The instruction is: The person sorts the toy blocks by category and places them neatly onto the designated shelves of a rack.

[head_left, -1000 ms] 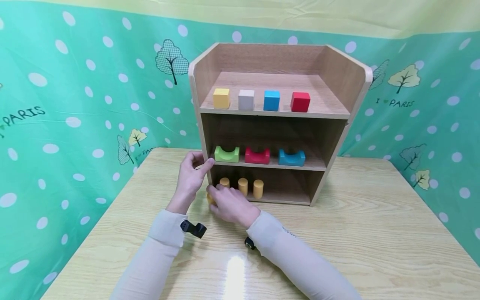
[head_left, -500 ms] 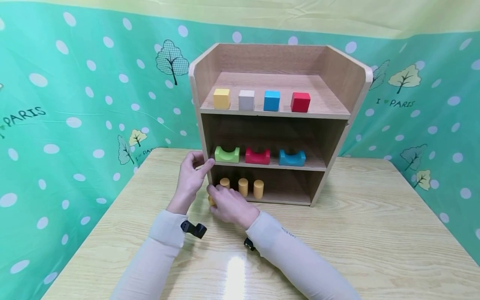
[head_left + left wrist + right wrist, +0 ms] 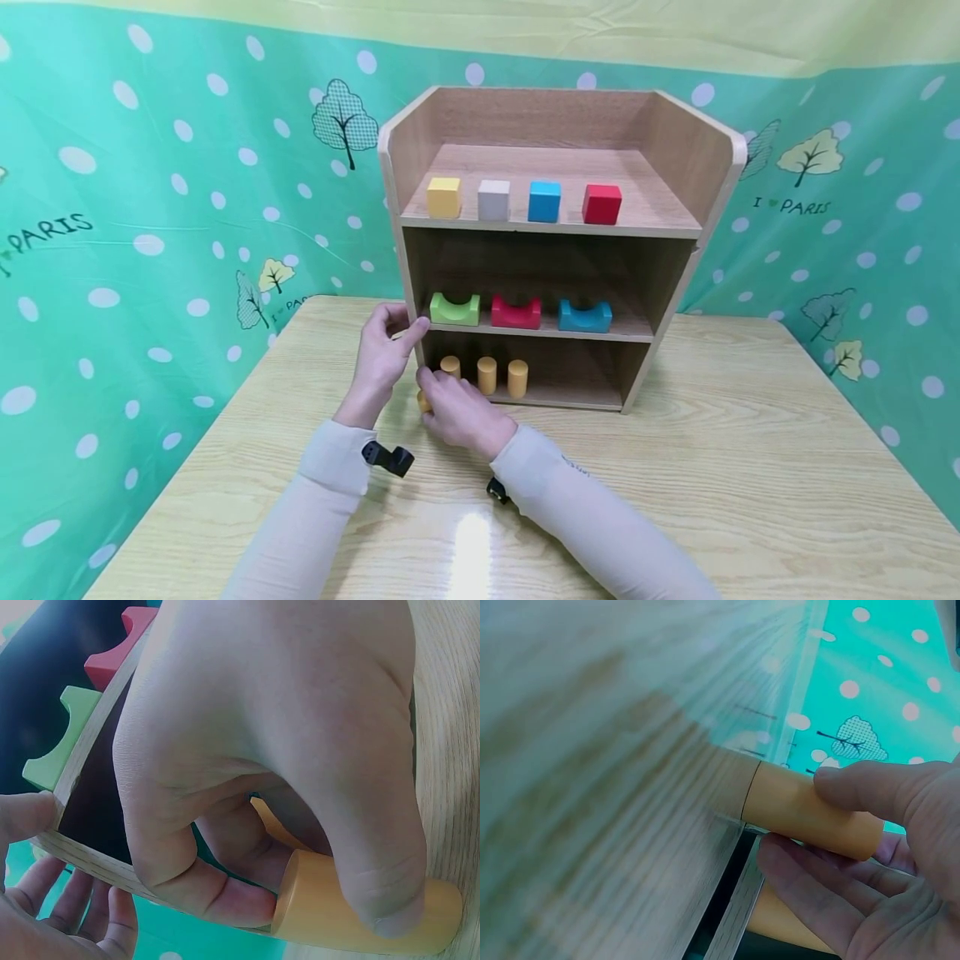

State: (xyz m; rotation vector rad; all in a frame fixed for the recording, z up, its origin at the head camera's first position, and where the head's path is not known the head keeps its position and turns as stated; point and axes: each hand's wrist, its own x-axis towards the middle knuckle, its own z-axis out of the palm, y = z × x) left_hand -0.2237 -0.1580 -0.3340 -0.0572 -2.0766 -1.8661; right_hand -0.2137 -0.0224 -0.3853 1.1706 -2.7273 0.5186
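In the head view my left hand (image 3: 378, 358) holds the left side panel of a wooden shelf unit (image 3: 525, 234), thumb at the front edge and fingers on the outer side. My right hand (image 3: 465, 412) pinches a yellow-orange cylinder (image 3: 787, 802) between thumb and fingers. It stands upright on the table at the unit's lower left front corner, partly hidden by the hand in the head view. Behind the right hand, on the bottom level, are three similar cylinders: a left one (image 3: 450, 365), a middle one (image 3: 487, 377) and a right one (image 3: 517, 379).
On the middle level stand green (image 3: 455, 311), red (image 3: 516, 314) and blue (image 3: 585, 317) arch blocks. Yellow (image 3: 444, 198), white (image 3: 493, 201), blue (image 3: 544, 202) and red (image 3: 602, 205) cubes line the top level. A wood-grain table (image 3: 750, 467) lies beneath, with a patterned curtain (image 3: 187, 167) behind.
Slightly less of the held cylinder shows beside my right hand than a second ago. Both hands have otherwise hardly moved.
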